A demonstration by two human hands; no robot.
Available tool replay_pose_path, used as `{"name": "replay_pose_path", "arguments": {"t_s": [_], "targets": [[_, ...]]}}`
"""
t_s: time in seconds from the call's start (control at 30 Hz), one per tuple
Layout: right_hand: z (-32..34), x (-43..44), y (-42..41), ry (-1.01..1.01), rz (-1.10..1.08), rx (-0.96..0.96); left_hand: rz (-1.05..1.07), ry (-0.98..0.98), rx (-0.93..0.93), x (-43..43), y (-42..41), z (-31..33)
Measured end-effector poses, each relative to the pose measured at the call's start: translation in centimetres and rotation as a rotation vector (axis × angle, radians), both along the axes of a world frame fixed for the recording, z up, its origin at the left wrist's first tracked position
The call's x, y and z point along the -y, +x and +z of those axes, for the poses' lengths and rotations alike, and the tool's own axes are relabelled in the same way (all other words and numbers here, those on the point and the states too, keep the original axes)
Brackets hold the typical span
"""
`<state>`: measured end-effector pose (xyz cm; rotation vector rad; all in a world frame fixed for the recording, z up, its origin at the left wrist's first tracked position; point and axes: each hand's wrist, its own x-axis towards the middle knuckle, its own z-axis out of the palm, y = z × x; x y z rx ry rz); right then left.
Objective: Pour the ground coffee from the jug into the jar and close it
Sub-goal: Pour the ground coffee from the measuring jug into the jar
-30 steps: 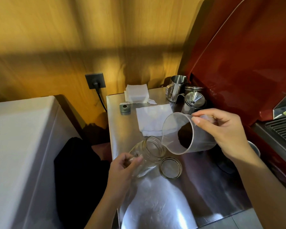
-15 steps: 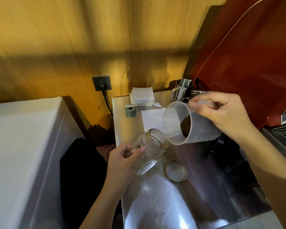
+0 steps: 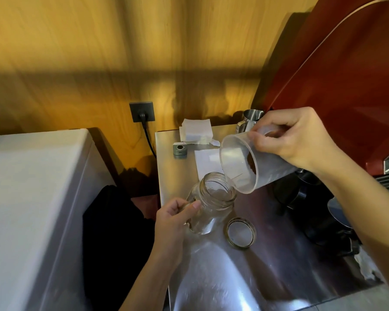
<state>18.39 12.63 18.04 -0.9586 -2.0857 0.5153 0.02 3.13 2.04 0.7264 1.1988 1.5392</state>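
Jug (image 3: 254, 162) tipped further, right hand (image 3: 294, 140) clamping; left fingers (image 3: 189, 206) gripping empty jar (image 3: 211, 203)

I see the jar (image 3: 211, 204) on the table (image 3: 213, 279), tilted, gripped by my left hand (image 3: 174, 223) at its eight o'clock. The jug (image 3: 252, 163) hangs tipped at the jar's one o'clock, in my right hand (image 3: 294, 140), its lip just above the jar's mouth. The lid (image 3: 241, 232) lies at the jar's four o'clock. Napkins (image 3: 197, 132) sit at twelve o'clock, near the wall (image 3: 121, 52).
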Motion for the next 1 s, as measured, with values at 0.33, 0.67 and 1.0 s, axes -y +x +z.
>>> {"name": "replay_pose_path", "arguments": {"t_s": [0.33, 0.67, 1.0], "targets": [[-1.9, 0.1, -0.5, 0.035, 0.060, 0.096, -0.049, -0.012, 0.046, 0.1, 0.6, -2.3], [-3.8, 0.4, -1.1, 0.104, 0.054, 0.176, -0.056, -0.086, 0.199, 0.3, 1.1, -4.9], [-5.4, 1.0, -1.7, 0.107, 0.068, 0.217, -0.088, -0.079, 0.198, 0.6, 0.9, -7.6]]}}
